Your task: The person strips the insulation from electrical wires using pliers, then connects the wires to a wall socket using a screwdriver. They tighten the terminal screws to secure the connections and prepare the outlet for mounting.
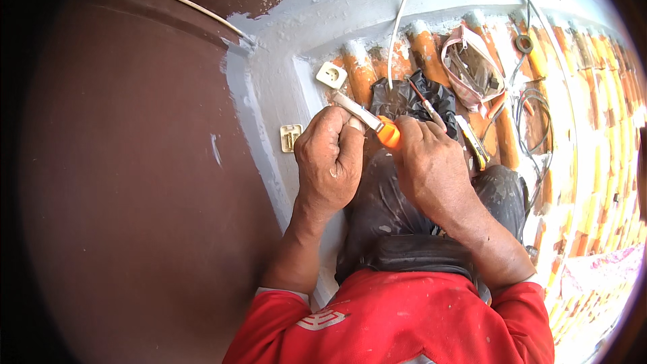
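R hand (435, 167), ctr of frame: fingers wrapped round orange-handled tool (389, 133); its pale flat shaft runs up-left to just below the socket faceplate (331, 75). L hand (329, 158), left of ctr: fingers curled in tight, thumb against index, right by the shaft. Can't tell if anything's pinched btwn them, or if they touch the shaft.

Faceplate is off-white, upper ctr. Wall box (291, 138), also off-white, sits left of L hand on the grey-painted strip, next to the brown wall (135, 182), which fills most of frame left.

Above R hand: black plastic sheet/bag (443, 94), crumpled, w/ slim red-shafted tool (424, 100) lying across it. Yellow/blk cutter (474, 143) just right of R hand. Clear zip bag (472, 71) w/ pink trim, upper right of ctr, contents unclear.

Further right: dark tape roll (524, 44), dark cable loop (551, 128) below it. White cable (402, 13) drops from top edge to the blk plastic. Orange roof tiles (586, 94) cover frame right, sunlit. Dark trousers (381, 195) + red shirt (418, 310), lower ctr.
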`<state>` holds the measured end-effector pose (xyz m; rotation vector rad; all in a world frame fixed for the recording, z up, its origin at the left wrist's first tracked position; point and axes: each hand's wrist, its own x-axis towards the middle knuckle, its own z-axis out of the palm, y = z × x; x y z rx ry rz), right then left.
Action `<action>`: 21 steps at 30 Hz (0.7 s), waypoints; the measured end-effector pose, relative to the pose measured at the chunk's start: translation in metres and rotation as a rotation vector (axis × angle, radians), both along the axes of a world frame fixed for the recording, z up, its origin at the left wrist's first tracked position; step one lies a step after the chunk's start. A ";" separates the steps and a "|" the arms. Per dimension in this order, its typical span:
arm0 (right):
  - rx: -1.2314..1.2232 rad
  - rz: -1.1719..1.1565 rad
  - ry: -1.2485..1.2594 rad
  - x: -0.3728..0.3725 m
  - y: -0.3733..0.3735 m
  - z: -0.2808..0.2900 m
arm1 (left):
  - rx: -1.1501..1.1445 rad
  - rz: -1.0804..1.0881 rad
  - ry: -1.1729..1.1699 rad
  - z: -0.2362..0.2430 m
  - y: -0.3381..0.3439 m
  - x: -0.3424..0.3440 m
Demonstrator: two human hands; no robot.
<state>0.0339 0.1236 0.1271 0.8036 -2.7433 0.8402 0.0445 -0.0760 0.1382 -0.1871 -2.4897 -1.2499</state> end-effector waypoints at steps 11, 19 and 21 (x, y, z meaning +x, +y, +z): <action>-0.033 0.056 0.141 -0.011 0.002 -0.003 | 0.960 -0.078 -0.560 0.023 -0.004 0.004; -0.206 0.149 -0.078 -0.011 0.008 -0.002 | 1.167 -0.272 -0.598 0.011 -0.015 0.004; -0.305 0.203 -0.171 -0.014 0.013 -0.003 | 1.201 -0.332 -0.598 0.011 -0.015 0.004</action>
